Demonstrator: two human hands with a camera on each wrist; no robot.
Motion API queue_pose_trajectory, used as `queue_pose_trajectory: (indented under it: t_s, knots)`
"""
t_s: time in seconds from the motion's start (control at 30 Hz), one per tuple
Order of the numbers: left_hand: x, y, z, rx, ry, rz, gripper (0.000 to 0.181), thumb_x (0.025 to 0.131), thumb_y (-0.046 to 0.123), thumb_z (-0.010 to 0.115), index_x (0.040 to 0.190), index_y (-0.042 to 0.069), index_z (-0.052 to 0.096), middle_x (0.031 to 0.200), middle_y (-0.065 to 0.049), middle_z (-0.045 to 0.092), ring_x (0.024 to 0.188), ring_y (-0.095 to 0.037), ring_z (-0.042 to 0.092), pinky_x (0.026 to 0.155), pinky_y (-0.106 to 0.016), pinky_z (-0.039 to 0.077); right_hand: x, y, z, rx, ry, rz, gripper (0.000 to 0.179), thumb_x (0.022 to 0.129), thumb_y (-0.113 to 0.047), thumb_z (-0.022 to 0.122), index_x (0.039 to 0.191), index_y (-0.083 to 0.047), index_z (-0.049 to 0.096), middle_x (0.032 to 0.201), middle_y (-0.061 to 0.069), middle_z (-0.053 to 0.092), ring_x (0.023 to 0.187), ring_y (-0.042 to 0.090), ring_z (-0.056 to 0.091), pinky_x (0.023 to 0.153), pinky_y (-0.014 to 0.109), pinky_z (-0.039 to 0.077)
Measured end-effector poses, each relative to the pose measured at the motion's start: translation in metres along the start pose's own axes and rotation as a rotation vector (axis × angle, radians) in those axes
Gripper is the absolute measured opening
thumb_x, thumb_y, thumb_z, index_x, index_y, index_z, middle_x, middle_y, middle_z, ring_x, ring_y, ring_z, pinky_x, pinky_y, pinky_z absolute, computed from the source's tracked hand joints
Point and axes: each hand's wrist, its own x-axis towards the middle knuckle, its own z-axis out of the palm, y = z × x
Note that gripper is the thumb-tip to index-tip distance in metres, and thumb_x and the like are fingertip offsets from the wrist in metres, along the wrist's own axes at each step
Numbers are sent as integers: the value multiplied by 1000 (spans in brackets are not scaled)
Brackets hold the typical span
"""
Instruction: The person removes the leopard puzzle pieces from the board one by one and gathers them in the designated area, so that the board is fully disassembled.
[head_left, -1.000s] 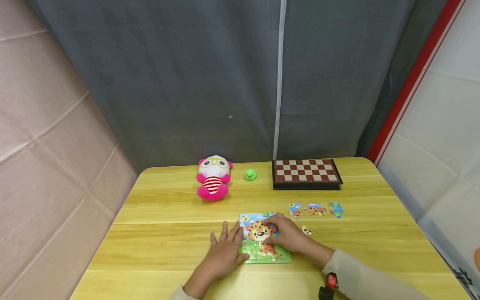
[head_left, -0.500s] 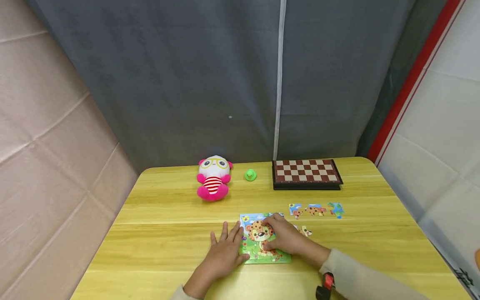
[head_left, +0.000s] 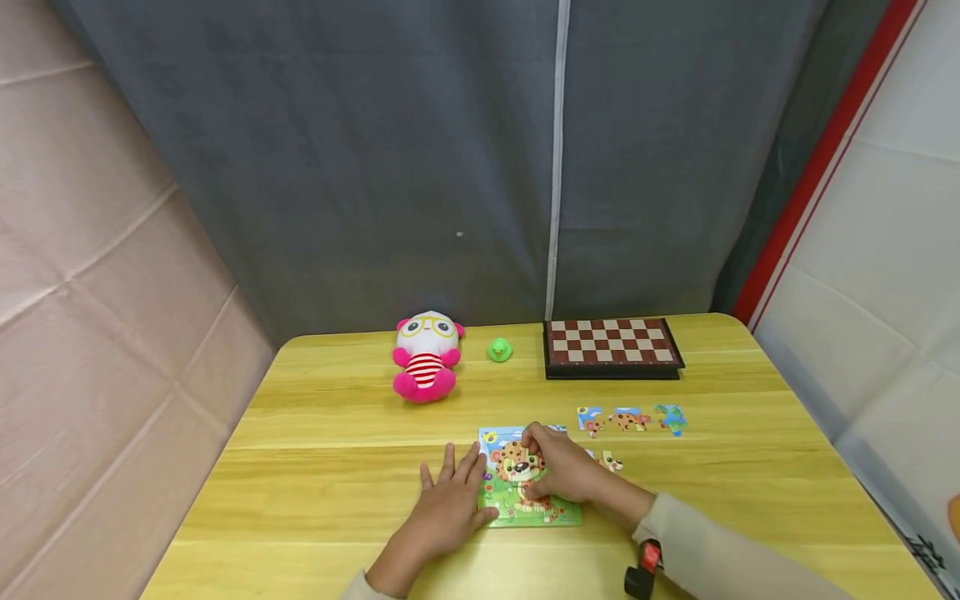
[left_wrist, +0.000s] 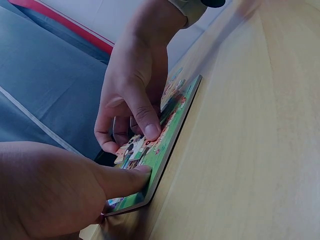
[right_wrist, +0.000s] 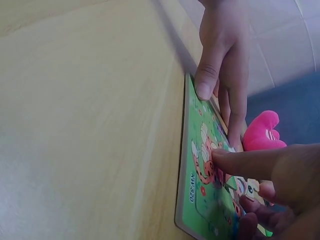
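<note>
Leopard puzzle board (head_left: 517, 518): flat, lower centre of the frame, green and blue print, slim edge, partly covered. Leopard-face piece (left_wrist: 132, 147): tilted, one edge raised off the board. Loose pieces, right of centre, in a row, set apart: blue corner piece (head_left: 587, 419) with yellow detail; spotted piece (head_left: 630, 420); blue-green piece (head_left: 671, 417). Below that row, black-and-white marked piece (head_left: 612, 462), near the board's right edge; full outline hidden.

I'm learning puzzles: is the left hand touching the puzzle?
Touching. In the left wrist view, the left hand rests its thumb on the puzzle, near its edge.
</note>
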Motion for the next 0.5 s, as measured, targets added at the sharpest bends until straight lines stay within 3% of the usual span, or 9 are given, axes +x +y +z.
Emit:
queue_pose_trajectory:
  t_s: [0.3, 0.5]
  knots:
    - [0, 0, 0, -2, 0, 0, 86, 99, 55, 59, 163, 9, 27, 173, -10, 13, 154, -52, 6, 109, -84, 10, -1, 0, -4, 87, -3, 14, 55, 78, -12, 90, 111, -17, 47, 104, 5, 56, 83, 19, 52, 70, 33, 45]
    - [0, 0, 0, -7, -5, 0, 86, 99, 55, 59, 163, 9, 27, 173, -9, 13, 154, -52, 5, 109, -84, 9, -1, 1, -5, 222, -20, 14, 43, 85, -6, 83, 110, -12, 48, 78, 1, 49, 58, 11, 38, 57, 24, 39]
